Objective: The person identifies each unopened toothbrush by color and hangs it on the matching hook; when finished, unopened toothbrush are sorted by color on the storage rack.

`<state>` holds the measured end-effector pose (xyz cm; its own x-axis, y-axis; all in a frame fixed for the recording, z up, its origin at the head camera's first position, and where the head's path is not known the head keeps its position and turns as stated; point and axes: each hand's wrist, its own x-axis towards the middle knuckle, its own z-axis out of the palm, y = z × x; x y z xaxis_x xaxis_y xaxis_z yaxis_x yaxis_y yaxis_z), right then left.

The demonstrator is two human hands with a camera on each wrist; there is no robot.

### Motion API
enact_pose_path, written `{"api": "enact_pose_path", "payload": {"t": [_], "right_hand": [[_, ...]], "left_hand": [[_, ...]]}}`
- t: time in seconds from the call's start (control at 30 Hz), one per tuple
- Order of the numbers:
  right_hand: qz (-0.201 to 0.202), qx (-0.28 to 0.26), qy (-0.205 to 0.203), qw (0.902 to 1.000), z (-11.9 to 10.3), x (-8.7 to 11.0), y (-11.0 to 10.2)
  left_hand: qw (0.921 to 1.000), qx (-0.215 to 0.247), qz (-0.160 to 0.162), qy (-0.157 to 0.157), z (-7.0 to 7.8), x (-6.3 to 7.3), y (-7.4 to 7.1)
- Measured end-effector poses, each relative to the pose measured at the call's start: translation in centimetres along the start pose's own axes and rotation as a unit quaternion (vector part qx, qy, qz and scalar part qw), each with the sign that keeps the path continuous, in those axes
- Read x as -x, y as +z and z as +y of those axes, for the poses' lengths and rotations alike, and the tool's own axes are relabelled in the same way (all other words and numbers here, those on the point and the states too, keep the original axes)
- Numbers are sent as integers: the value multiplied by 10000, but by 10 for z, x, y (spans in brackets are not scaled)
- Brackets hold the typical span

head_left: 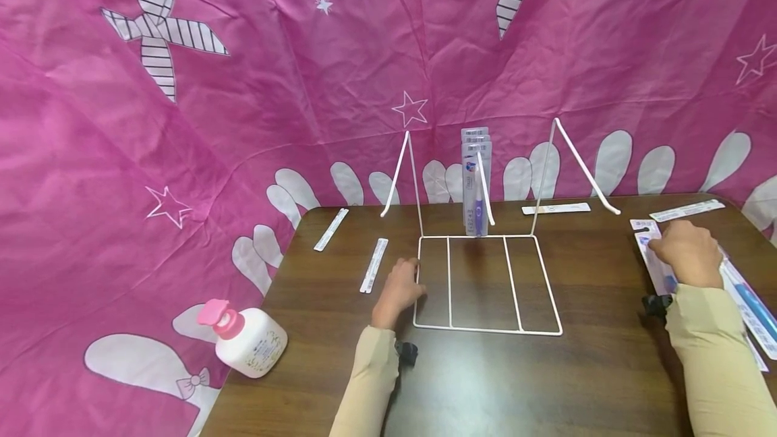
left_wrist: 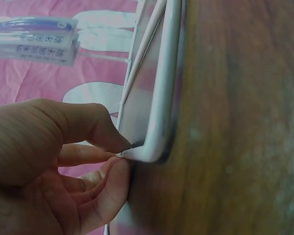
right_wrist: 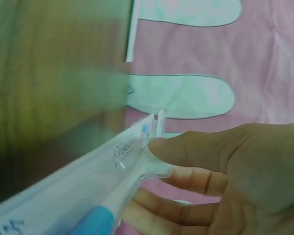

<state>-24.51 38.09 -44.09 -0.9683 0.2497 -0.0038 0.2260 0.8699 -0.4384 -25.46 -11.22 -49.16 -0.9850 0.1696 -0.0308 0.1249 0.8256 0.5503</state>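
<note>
A white wire rack (head_left: 488,330) stands on the table, with hooked prongs rising at its back. Several packaged toothbrushes (head_left: 476,187) hang from its middle prong, the front one with a purple handle. My left hand (head_left: 400,292) is at the left side of the rack's base; in the left wrist view, thumb and fingers pinch the white wire near a corner. At the table's right, my right hand (head_left: 691,253) is over a group of toothbrush packs. A packaged toothbrush (right_wrist: 130,181) with a blue handle is pinched there, thumb on its clear front and fingers behind.
More toothbrush packs (head_left: 753,305) lie beside the right forearm. Narrow white strips (head_left: 373,266) lie on the table left of the rack and along the back edge (head_left: 556,208). A pump bottle (head_left: 251,342) with a pink top stands at the left. A pink curtain (head_left: 340,73) hangs behind.
</note>
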Motion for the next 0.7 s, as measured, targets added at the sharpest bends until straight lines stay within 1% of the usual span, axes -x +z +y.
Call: {"api": "enact_pose_path", "payload": {"t": [0.2, 0.33, 0.5, 0.7], "right_hand": [[442, -237, -237, 9985, -10, 9, -11], [799, -412, -370, 9953, -18, 17, -14], [1399, -648, -570, 9864, -35, 26, -19], [2009, -978, -600, 9729, -58, 41, -27]], "left_hand": [[10000, 55, -5, 46, 1, -1, 1], [9999, 16, 19, 106, 1, -1, 1], [9999, 41, 43, 99, 0, -1, 1], [9999, 63, 16, 115, -2, -2, 2]]}}
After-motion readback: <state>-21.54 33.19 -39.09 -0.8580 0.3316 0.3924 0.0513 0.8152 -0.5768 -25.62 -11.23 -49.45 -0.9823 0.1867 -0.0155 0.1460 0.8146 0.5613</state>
